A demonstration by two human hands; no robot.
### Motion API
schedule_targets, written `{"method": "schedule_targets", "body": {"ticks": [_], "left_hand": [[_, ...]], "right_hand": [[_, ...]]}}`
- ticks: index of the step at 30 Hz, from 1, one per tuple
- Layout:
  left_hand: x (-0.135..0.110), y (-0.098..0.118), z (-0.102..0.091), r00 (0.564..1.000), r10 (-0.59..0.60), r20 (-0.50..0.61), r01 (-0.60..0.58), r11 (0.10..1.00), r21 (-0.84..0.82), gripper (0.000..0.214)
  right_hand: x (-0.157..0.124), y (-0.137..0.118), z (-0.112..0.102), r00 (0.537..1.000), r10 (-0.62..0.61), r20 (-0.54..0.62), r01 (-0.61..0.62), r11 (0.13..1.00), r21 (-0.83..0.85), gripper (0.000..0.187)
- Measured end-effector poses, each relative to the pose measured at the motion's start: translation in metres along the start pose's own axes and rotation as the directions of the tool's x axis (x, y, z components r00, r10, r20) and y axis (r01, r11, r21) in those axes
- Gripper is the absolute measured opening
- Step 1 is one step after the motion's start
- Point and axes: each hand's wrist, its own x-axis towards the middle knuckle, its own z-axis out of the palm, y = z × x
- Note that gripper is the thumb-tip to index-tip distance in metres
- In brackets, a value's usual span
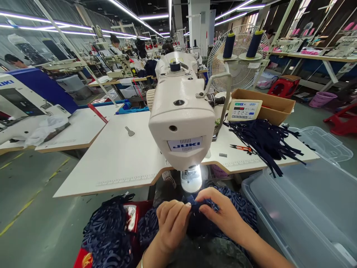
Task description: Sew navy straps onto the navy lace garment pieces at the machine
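Left hand and right hand sit low in the lap, just below the sewing machine head. Both are pinched closed on the navy lace piece: fingertips meet at its top edge, thumbs tucked under. No gap between either hand and the cloth.

Lace piece: dark navy, openwork pattern, bunched and folded between the two hands, with the rest spread over the lap under the machine's lit needle area. It's off the table, not under the presser foot.

More of the same lace is heaped on a red stool, below-left of the machine.

Right of the machine: pile of navy strips on the table, orange snips just beside it, control panel behind them. Clear plastic bin is below-right of the machine, touching the table edge.
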Motion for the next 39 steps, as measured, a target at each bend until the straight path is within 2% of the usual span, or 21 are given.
{"method": "schedule_targets", "body": {"ticks": [4, 7, 9, 11, 13, 15, 18, 22, 25, 27, 29, 31, 32, 33, 34, 35, 36, 39], "left_hand": [[-0.002, -0.002, -0.002, 1.000, -0.004, -0.007, 0.004, 1.000, -0.014, 0.018], [-0.006, -0.008, -0.003, 0.996, 0.083, 0.014, -0.083, 0.996, 0.023, 0.027], [-0.008, -0.014, -0.001, 0.991, 0.131, 0.029, -0.130, 0.991, -0.013, 0.029], [-0.009, -0.017, 0.003, 0.988, 0.155, -0.014, -0.155, 0.985, -0.075, 0.028], [-0.009, -0.017, 0.007, 0.991, 0.125, -0.044, -0.130, 0.983, -0.127, 0.025], [-0.008, -0.015, 0.010, 0.996, 0.078, -0.040, -0.084, 0.981, -0.174, 0.021], [-0.005, -0.009, 0.011, 0.999, 0.039, -0.013, -0.041, 0.971, -0.236, 0.020], [-0.004, -0.005, 0.010, 0.999, 0.008, -0.032, -0.015, 0.968, -0.249, 0.016], [-0.005, -0.003, 0.008, 0.999, -0.031, -0.029, 0.024, 0.974, -0.224, 0.016], [-0.005, -0.003, 0.008, 0.999, -0.050, -0.018, 0.045, 0.976, -0.215, 0.016], [-0.005, -0.001, 0.008, 0.999, -0.054, -0.003, 0.052, 0.974, -0.223, 0.016], [-0.002, 0.000, 0.009, 0.999, -0.048, 0.015, 0.050, 0.972, -0.231, 0.016], [-0.001, 0.001, 0.009, 0.999, -0.041, 0.022, 0.045, 0.972, -0.230, 0.017], [0.000, 0.002, 0.010, 0.999, -0.033, 0.027, 0.038, 0.974, -0.224, 0.019], [0.001, 0.002, 0.011, 0.999, -0.027, 0.029, 0.032, 0.976, -0.217, 0.021], [0.002, 0.003, 0.011, 0.999, -0.022, 0.029, 0.028, 0.977, -0.211, 0.022], [0.003, 0.004, 0.011, 0.999, -0.016, 0.030, 0.022, 0.977, -0.210, 0.023], [0.002, 0.005, 0.011, 0.999, 0.003, 0.033, 0.004, 0.977, -0.214, 0.022]], "right_hand": [[0.001, 0.002, 0.000, 0.999, 0.019, 0.038, -0.018, 1.000, -0.019, 0.011], [0.010, 0.018, -0.020, 0.997, 0.044, -0.059, -0.056, 0.975, -0.213, 0.019], [0.018, 0.038, -0.048, 0.973, 0.062, -0.224, -0.158, 0.882, -0.445, 0.023], [0.025, 0.064, -0.086, 0.929, 0.062, -0.365, -0.264, 0.804, -0.533, 0.025], [0.031, 0.089, -0.127, 0.883, 0.051, -0.467, -0.352, 0.729, -0.587, 0.027], [0.037, 0.111, -0.160, 0.853, 0.031, -0.521, -0.405, 0.669, -0.623, 0.029], [0.050, 0.135, -0.183, 0.876, 0.017, -0.482, -0.386, 0.625, -0.679, 0.028], [0.066, 0.148, -0.179, 0.911, 0.010, -0.412, -0.334, 0.603, -0.724, 0.020], [0.072, 0.145, -0.172, 0.889, -0.014, -0.458, -0.359, 0.600, -0.715, 0.021], [0.069, 0.133, -0.165, 0.853, -0.030, -0.521, -0.396, 0.612, -0.684, 0.027], [0.060, 0.110, -0.152, 0.820, -0.037, -0.571, -0.420, 0.638, -0.645, 0.034], [0.045, 0.078, -0.133, 0.834, -0.023, -0.551, -0.392, 0.678, -0.622, 0.038], [0.036, 0.060, -0.120, 0.867, -0.005, -0.498, -0.348, 0.709, -0.614, 0.039], [0.028, 0.041, -0.107, 0.944, 0.044, -0.327, -0.237, 0.779, -0.580, 0.038], [0.021, 0.024, -0.094, 0.988, 0.079, -0.132, -0.137, 0.837, -0.529, 0.034], [0.015, 0.009, -0.081, 0.994, 0.100, 0.041, -0.067, 0.871, -0.486, 0.031], [0.011, -0.003, -0.070, 0.978, 0.115, 0.176, -0.020, 0.884, -0.466, 0.030], [0.007, -0.020, -0.047, 0.943, 0.161, 0.291, 0.003, 0.871, -0.492, 0.031]]}}
